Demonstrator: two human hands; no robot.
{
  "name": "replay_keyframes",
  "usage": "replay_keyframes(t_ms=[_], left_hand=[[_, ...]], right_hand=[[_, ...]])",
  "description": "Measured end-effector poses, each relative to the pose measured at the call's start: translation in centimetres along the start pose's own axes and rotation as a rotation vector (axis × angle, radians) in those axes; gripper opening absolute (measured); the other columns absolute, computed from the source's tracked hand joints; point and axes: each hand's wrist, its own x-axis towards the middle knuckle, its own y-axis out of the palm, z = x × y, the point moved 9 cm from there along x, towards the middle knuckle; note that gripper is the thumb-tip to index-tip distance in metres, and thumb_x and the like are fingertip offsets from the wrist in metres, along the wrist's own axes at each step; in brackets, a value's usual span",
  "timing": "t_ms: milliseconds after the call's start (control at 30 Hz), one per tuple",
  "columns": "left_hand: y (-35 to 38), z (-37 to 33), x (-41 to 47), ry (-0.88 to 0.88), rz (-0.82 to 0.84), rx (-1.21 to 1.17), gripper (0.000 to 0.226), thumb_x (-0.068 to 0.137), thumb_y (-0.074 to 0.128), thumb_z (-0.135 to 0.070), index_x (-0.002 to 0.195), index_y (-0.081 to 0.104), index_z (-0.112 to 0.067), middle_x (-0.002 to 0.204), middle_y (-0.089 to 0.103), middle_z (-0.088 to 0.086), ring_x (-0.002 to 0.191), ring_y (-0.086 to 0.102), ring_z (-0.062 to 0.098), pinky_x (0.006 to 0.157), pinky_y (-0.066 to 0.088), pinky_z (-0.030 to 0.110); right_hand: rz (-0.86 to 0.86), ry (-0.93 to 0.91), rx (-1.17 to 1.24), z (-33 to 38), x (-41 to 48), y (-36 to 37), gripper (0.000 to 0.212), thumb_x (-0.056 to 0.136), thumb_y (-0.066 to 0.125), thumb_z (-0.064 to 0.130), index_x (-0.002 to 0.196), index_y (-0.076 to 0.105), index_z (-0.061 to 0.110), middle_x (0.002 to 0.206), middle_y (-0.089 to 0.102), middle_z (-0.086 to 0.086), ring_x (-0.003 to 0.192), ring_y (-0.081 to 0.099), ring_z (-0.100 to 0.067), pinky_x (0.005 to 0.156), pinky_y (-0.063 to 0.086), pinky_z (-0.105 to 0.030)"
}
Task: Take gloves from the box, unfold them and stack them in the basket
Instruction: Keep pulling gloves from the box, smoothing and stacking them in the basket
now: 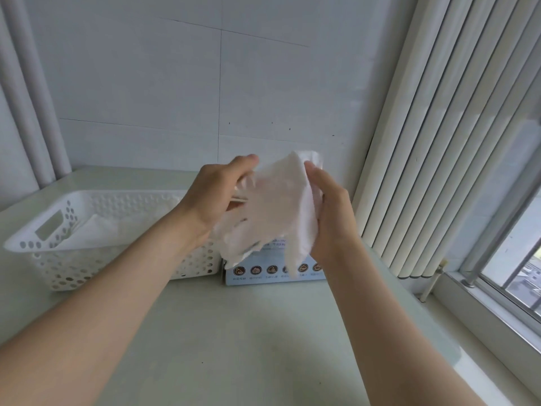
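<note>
Forearms out over the table (248,332); both hands held one white glove (278,209) in the air.
Left hand (216,194) pinched the glove's left edge, fingers curled. Right hand (330,218) gripped its right side, thumb up. The glove hung crumpled, fingers down, above the box (275,272), which touched the basket (87,197) on its left. A white layer (96,230) lay in the basket.

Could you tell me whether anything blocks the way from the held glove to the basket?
Nothing visible does. The glove, held by the left hand and right hand, hangs above the box; the open-topped basket stands beside it.
</note>
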Motion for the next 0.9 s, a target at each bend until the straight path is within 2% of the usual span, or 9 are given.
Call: replay_keyframes(t_ms=[167, 267, 367, 433, 567, 700, 767, 800, 900], left_hand=[[2.7, -2.1, -1.5, 0.066, 0.22, 0.006, 0.046, 0.105, 0.049, -0.052, 0.11, 0.082, -0.02, 0.113, 0.079, 0.001, 0.113, 0.072, 0.022, 0.108, 0.047, 0.048], [3.2, -1.5, -1.5, 0.019, 0.249, 0.011, 0.036, 0.101, 0.064, -0.04, 0.111, 0.079, -0.008, 0.111, 0.079, 0.013, 0.108, 0.075, 0.03, 0.108, 0.053, 0.049], [2.8, -0.8, -1.4, -0.04, 0.206, -0.077, 0.031, 0.1, 0.068, -0.029, 0.106, 0.074, 0.0, 0.107, 0.075, 0.021, 0.099, 0.073, 0.031, 0.095, 0.053, 0.046], [1.9, -0.7, -1.0, -0.042, 0.1, -0.128, 0.018, 0.097, 0.07, -0.028, 0.091, 0.073, -0.011, 0.095, 0.071, 0.014, 0.089, 0.068, 0.027, 0.086, 0.052, 0.044], [-0.6, -0.3, -0.5, -0.082, -0.159, -0.231, 0.021, 0.085, 0.063, -0.028, 0.07, 0.052, -0.02, 0.074, 0.047, 0.003, 0.071, 0.047, 0.023, 0.066, 0.039, 0.036], [-0.3, 0.6, -1.0, -0.208, -0.117, -0.186, 0.023, 0.085, 0.054, -0.036, 0.072, 0.047, -0.019, 0.069, 0.047, 0.002, 0.067, 0.043, 0.028, 0.067, 0.04, 0.038], [0.0, 0.7, -1.2, -0.224, -0.04, -0.09, 0.037, 0.09, 0.055, -0.051, 0.082, 0.062, -0.015, 0.073, 0.063, 0.003, 0.066, 0.06, 0.026, 0.068, 0.051, 0.037], [0.1, 0.4, -1.1, -0.193, -0.011, -0.029, 0.048, 0.091, 0.057, -0.059, 0.09, 0.069, -0.012, 0.079, 0.07, 0.005, 0.07, 0.067, 0.025, 0.071, 0.055, 0.038], [0.8, -1.6, -1.4, -0.001, 0.113, 0.17, 0.061, 0.088, 0.068, -0.07, 0.098, 0.077, -0.01, 0.079, 0.071, -0.007, 0.075, 0.068, 0.01, 0.083, 0.053, 0.035]], right_hand=[[0.08, -0.069, -0.214, 0.4, -0.4, 1.1, 0.037, 0.094, 0.078, 0.023, 0.121, 0.067, -0.001, 0.112, 0.074, -0.031, 0.1, 0.074, -0.048, 0.096, 0.054, -0.071], [0.111, -0.079, -0.231, 0.4, -0.6, 1.5, 0.045, 0.091, 0.08, 0.016, 0.128, 0.055, 0.012, 0.105, 0.077, -0.027, 0.089, 0.074, -0.04, 0.09, 0.058, -0.059], [0.209, -0.007, -0.179, -0.2, -0.6, 1.9, 0.047, 0.094, 0.073, 0.006, 0.136, 0.054, 0.017, 0.111, 0.075, -0.028, 0.095, 0.072, -0.04, 0.089, 0.055, -0.056], [0.206, 0.055, -0.209, -0.9, -0.3, 1.6, 0.047, 0.09, 0.07, 0.01, 0.136, 0.062, 0.008, 0.116, 0.069, -0.035, 0.099, 0.067, -0.043, 0.09, 0.051, -0.06], [0.036, 0.125, -0.232, -1.8, -0.1, 0.3, 0.053, 0.073, 0.078, 0.03, 0.105, 0.07, -0.012, 0.097, 0.058, -0.03, 0.09, 0.055, -0.04, 0.08, 0.042, -0.048], [-0.021, 0.045, -0.158, -1.0, 0.2, 0.2, 0.024, 0.083, 0.075, 0.03, 0.085, 0.061, 0.011, 0.083, 0.04, -0.016, 0.077, 0.036, -0.034, 0.068, 0.029, -0.044], [-0.031, -0.005, -0.181, -0.4, 0.1, 0.1, 0.027, 0.093, 0.071, 0.021, 0.074, 0.065, 0.003, 0.067, 0.048, -0.014, 0.061, 0.045, -0.029, 0.06, 0.038, -0.033], [-0.012, -0.033, -0.198, -0.2, 0.0, 0.5, 0.024, 0.097, 0.068, 0.019, 0.085, 0.073, -0.001, 0.071, 0.059, -0.016, 0.063, 0.057, -0.028, 0.059, 0.047, -0.031], [0.014, -0.115, -0.28, 0.3, -0.3, 1.2, 0.022, 0.098, 0.07, 0.021, 0.106, 0.078, 0.003, 0.102, 0.076, -0.026, 0.092, 0.074, -0.042, 0.083, 0.06, -0.049]])
